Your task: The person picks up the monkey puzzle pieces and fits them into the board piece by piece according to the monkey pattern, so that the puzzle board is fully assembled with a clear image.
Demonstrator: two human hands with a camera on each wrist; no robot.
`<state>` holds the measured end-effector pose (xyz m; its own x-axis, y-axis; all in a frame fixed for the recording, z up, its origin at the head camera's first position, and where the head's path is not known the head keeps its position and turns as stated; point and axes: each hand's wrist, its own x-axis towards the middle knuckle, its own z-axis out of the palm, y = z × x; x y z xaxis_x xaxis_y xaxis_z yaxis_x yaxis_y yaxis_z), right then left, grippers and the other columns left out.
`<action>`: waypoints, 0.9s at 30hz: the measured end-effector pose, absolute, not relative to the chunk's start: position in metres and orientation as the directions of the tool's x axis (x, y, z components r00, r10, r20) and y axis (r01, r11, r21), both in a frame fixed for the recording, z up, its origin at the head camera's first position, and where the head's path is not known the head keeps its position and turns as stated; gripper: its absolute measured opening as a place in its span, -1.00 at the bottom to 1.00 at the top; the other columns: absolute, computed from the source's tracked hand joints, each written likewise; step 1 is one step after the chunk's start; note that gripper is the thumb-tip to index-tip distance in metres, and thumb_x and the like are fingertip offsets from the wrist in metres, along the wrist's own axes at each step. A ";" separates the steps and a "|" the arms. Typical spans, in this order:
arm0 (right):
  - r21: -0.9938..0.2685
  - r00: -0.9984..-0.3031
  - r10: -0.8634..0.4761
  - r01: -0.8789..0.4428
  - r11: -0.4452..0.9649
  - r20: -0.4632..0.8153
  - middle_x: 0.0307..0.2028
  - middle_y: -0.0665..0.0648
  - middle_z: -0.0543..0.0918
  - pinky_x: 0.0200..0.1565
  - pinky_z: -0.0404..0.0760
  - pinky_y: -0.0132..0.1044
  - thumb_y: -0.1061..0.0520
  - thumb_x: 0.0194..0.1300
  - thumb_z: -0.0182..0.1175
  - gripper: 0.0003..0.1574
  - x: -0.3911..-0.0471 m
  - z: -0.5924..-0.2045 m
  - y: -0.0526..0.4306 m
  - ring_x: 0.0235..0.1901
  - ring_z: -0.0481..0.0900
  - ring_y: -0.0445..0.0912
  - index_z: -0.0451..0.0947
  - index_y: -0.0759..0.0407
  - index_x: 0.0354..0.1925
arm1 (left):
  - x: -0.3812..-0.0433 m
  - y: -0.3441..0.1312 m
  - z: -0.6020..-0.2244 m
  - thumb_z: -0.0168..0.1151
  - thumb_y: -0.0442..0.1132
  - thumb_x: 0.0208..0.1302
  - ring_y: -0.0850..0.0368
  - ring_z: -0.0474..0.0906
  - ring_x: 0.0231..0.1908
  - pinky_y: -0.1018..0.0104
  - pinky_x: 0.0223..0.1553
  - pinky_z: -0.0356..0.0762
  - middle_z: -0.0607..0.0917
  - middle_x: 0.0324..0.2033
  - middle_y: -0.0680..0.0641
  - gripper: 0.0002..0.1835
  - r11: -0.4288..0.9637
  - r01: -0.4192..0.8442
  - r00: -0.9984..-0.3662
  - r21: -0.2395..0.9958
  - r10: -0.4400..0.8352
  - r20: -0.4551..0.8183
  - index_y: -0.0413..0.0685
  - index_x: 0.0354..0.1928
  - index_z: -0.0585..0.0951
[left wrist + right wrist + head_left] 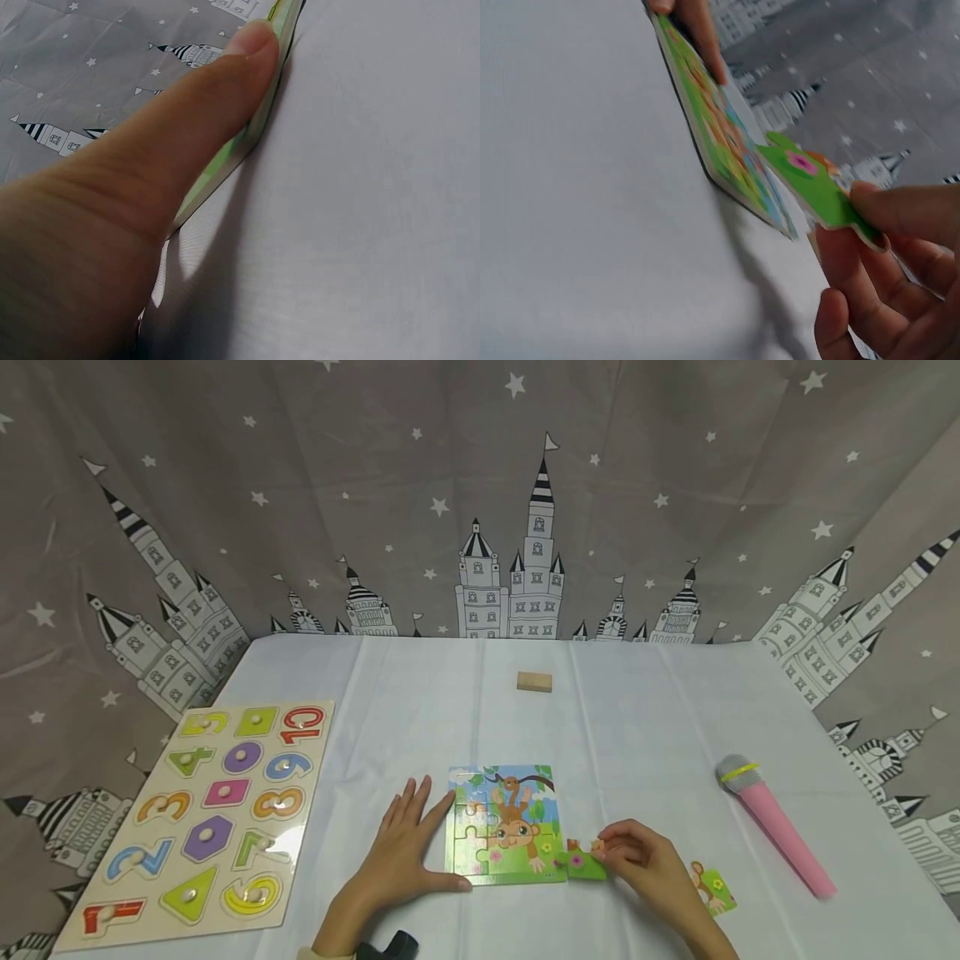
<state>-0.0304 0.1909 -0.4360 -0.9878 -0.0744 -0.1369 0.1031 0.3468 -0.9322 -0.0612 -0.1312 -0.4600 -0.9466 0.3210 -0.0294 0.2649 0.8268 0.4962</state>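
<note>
A jigsaw puzzle (517, 870) with a hanging monkey picture lies flat on the white table. My left hand (401, 852) is spread along its left side, fingers extended. The left thumb (217, 90) rests along the near edge of the puzzle in the left wrist view. Between thumb and fingers, my right hand (645, 864) pinches a green puzzle piece (817, 184) with a pink flower. In the right wrist view this piece is tilted, its far end overlapping the puzzle's side. The puzzle's lower right corner is right beside the piece in the head view.
Just right of my right hand lies another puzzle piece (718, 893), partly hidden by it. Farther right is a pink toy microphone (783, 839). A wooden block (535, 682) sits toward the back. On the left lies a number and shape peg board (255, 779). A castle-print curtain (420, 552) hangs behind.
</note>
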 end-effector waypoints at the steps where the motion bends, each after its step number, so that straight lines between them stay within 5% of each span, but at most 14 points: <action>1: -0.936 -0.987 -0.080 0.106 0.335 -0.140 -0.36 0.15 0.64 -0.33 0.58 -0.47 0.18 0.08 0.27 -0.69 -0.032 -0.437 0.186 -0.43 0.60 -0.28 0.50 0.30 -0.20 | -0.061 -0.131 -0.460 0.30 0.49 -0.49 -0.16 -0.31 0.41 -0.09 0.37 -0.27 -0.07 0.41 -0.19 0.23 0.827 0.265 -0.947 0.496 0.321 -0.030 0.13 0.36 0.16; 14: -0.936 -0.976 -0.033 0.197 0.291 -0.216 -0.40 0.17 0.65 -0.34 0.55 -0.50 0.17 0.01 0.32 -0.68 -0.050 -0.437 0.138 -0.46 0.62 -0.21 0.54 0.30 -0.25 | -0.060 -0.131 -0.458 0.29 0.48 -0.45 -0.18 -0.29 0.41 -0.10 0.37 -0.26 -0.06 0.41 -0.21 0.21 0.822 0.284 -0.941 0.494 0.338 -0.022 0.14 0.36 0.15; 27: -0.945 -0.981 -0.132 0.096 0.314 -0.143 -0.44 0.16 0.63 -0.46 0.54 -0.49 0.16 0.00 0.33 -0.70 -0.051 -0.439 0.110 -0.54 0.53 -0.27 0.55 0.31 -0.30 | -0.060 -0.131 -0.458 0.29 0.47 -0.45 -0.19 -0.26 0.41 -0.11 0.36 -0.23 -0.04 0.40 -0.23 0.21 0.821 0.312 -0.936 0.478 0.351 0.009 0.13 0.36 0.16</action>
